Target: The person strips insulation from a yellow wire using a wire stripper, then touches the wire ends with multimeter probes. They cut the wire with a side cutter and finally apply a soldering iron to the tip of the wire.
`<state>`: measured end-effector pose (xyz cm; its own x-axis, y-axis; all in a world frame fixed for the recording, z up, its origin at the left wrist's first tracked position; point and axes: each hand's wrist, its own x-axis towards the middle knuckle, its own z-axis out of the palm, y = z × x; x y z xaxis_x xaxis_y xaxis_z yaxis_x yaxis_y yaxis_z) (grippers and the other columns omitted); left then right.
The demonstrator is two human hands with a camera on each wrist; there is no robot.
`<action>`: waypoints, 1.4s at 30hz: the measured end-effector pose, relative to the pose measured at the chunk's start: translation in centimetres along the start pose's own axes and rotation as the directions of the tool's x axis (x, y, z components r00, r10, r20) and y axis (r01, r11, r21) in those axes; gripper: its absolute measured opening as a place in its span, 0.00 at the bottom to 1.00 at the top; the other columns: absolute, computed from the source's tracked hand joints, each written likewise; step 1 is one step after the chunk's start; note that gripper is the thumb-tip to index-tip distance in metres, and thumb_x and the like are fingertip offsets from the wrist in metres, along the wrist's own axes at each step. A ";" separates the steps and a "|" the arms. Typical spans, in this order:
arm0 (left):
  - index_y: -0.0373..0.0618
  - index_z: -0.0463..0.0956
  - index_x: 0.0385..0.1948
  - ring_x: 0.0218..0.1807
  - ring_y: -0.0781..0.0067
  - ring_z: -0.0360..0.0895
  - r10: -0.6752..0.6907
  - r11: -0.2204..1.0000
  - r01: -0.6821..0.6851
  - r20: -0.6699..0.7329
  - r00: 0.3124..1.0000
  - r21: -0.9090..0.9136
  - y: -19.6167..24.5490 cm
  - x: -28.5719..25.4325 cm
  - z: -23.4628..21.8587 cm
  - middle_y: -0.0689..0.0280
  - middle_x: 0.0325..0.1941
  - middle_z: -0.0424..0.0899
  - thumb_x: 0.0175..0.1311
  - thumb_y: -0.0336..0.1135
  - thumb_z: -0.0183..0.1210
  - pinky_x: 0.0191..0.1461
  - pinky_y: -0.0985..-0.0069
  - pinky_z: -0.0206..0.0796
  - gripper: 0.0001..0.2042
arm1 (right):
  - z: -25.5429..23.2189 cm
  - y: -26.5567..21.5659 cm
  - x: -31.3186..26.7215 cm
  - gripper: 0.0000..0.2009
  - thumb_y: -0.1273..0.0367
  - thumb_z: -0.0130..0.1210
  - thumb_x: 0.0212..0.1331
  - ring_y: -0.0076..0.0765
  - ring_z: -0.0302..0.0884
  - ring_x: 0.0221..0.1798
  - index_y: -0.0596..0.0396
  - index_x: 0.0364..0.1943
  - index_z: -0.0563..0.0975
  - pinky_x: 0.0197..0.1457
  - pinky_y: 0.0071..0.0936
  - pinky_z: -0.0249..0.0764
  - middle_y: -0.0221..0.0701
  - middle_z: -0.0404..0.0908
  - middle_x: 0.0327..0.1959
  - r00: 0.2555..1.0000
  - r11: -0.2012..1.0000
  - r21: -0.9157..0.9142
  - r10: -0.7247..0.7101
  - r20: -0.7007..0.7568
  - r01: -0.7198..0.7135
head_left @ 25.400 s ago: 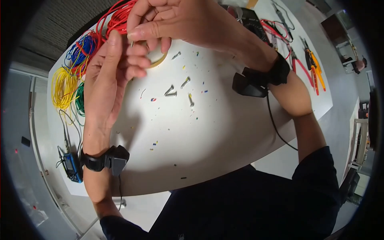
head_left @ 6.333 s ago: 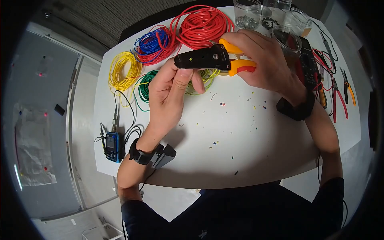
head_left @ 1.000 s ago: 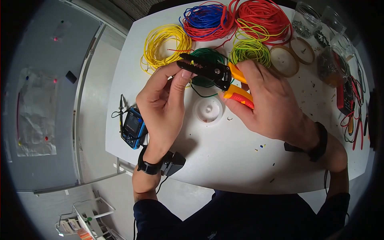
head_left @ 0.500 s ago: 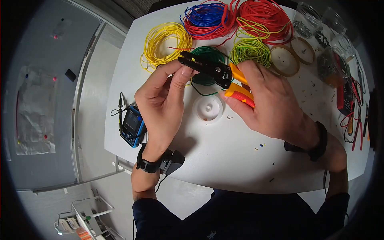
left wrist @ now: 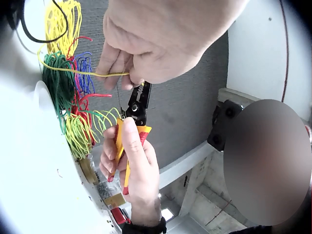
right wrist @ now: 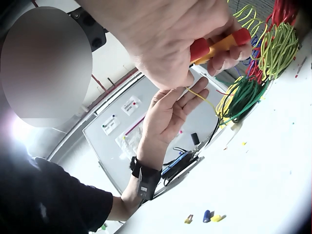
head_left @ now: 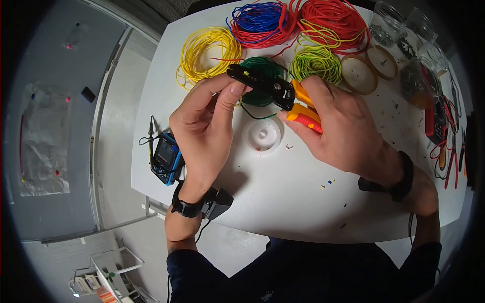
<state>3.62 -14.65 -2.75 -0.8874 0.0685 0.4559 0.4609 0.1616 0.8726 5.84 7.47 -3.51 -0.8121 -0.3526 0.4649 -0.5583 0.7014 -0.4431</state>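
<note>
My right hand point(head_left: 343, 123) grips a pair of wire strippers point(head_left: 277, 90) by its orange-and-red handles. Their black jaws point left, over the green wire coil point(head_left: 260, 98). My left hand point(head_left: 204, 123) pinches a yellow wire point(left wrist: 92, 74) between thumb and fingers, right at the jaws. In the left wrist view this wire runs back towards the yellow wire coil point(head_left: 209, 58). A speck of yellow shows at the jaws' tip in the head view. In the right wrist view my right hand covers most of the tool. Below the strippers stands a round white dish point(head_left: 247, 144).
Red point(head_left: 336, 25), blue point(head_left: 260, 17) and yellow-green wire coils point(head_left: 316, 65) lie at the back. A small blue-framed device point(head_left: 167, 159) stands left. Clear jars point(head_left: 386, 22), tape rolls point(head_left: 358, 76) and a red meter point(head_left: 434, 123) are right. Wire scraps point(head_left: 331, 182) dot the table.
The hands earlier held a small metal piece, with several screws on the table. Strippers and wire came later. Over the last second the jaws have come closer together; the hands barely moved.
</note>
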 end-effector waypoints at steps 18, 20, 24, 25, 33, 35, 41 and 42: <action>0.31 0.82 0.47 0.45 0.77 0.84 -0.039 0.997 0.038 -0.012 0.999 -0.065 -0.3 0.2 -0.1 0.61 0.42 0.88 0.73 0.26 0.62 0.53 0.80 0.75 0.08 | 0.1 0.4 0.4 0.25 0.61 0.69 0.58 0.49 0.83 0.36 0.66 0.49 0.73 0.39 0.41 0.79 0.42 0.80 0.36 0.988 0.993 -0.042 -0.117 -0.096 0.114; 0.31 0.82 0.47 0.45 0.77 0.84 -0.040 0.997 0.040 -0.006 0.999 -0.069 -0.3 0.2 -0.2 0.61 0.42 0.88 0.72 0.26 0.62 0.52 0.79 0.75 0.08 | 0.1 0.3 0.3 0.25 0.61 0.69 0.57 0.48 0.83 0.36 0.66 0.49 0.73 0.39 0.40 0.79 0.42 0.80 0.36 0.993 0.996 -0.028 -0.091 -0.075 0.089; 0.30 0.82 0.47 0.45 0.77 0.84 -0.027 0.998 0.026 -0.004 1.000 -0.058 -0.6 0.2 -0.3 0.61 0.42 0.88 0.72 0.26 0.62 0.52 0.79 0.75 0.08 | 0.1 0.4 0.4 0.25 0.60 0.69 0.57 0.48 0.83 0.36 0.66 0.49 0.73 0.38 0.40 0.79 0.42 0.81 0.36 0.992 0.996 -0.010 -0.092 -0.083 0.092; 0.30 0.82 0.47 0.45 0.77 0.84 -0.026 0.998 0.026 -0.004 1.000 -0.058 -0.6 0.3 -0.3 0.61 0.42 0.88 0.72 0.26 0.62 0.52 0.79 0.75 0.08 | 0.1 0.4 0.4 0.25 0.60 0.70 0.57 0.48 0.83 0.35 0.66 0.49 0.74 0.37 0.41 0.79 0.42 0.81 0.35 0.990 0.995 -0.007 -0.102 -0.095 0.102; 0.30 0.82 0.47 0.45 0.76 0.84 -0.020 0.998 0.021 0.020 1.000 -0.052 -0.3 0.2 -0.2 0.60 0.42 0.88 0.72 0.26 0.62 0.53 0.79 0.75 0.08 | -0.8 0.4 0.1 0.21 0.62 0.71 0.58 0.56 0.83 0.36 0.60 0.48 0.74 0.39 0.43 0.77 0.46 0.82 0.36 1.000 1.000 0.019 -0.014 -0.010 0.014; 0.30 0.82 0.47 0.45 0.76 0.84 -0.025 0.998 0.027 0.028 0.999 -0.059 -0.2 0.2 -0.2 0.60 0.43 0.88 0.73 0.26 0.61 0.53 0.79 0.75 0.08 | -0.9 0.5 0.2 0.21 0.62 0.71 0.58 0.56 0.83 0.36 0.60 0.47 0.75 0.39 0.43 0.78 0.45 0.83 0.36 1.000 0.999 0.025 -0.025 0.000 0.025; 0.31 0.80 0.50 0.48 0.72 0.85 0.013 1.000 -0.013 0.045 0.999 0.005 -0.4 0.3 -1.0 0.59 0.46 0.87 0.75 0.27 0.58 0.58 0.71 0.78 0.10 | -0.2 0.6 0.9 0.29 0.60 0.72 0.54 0.50 0.82 0.46 0.62 0.54 0.73 0.47 0.41 0.78 0.43 0.80 0.42 0.990 0.994 0.022 -0.107 -0.097 0.109; 0.30 0.78 0.52 0.51 0.66 0.86 0.029 0.998 -0.034 0.072 0.997 0.062 -0.5 0.4 -1.2 0.57 0.48 0.86 0.76 0.27 0.55 0.62 0.62 0.81 0.10 | -0.3 0.6 1.0 0.29 0.60 0.72 0.54 0.50 0.82 0.46 0.62 0.54 0.73 0.47 0.41 0.78 0.43 0.80 0.42 0.989 0.993 0.021 -0.110 -0.096 0.113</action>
<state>3.06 -15.90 -2.79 -0.8721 0.1440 0.4676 0.4889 0.2197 0.8442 4.68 7.76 -3.05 -0.7256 -0.3665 0.5824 -0.6496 0.6440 -0.4040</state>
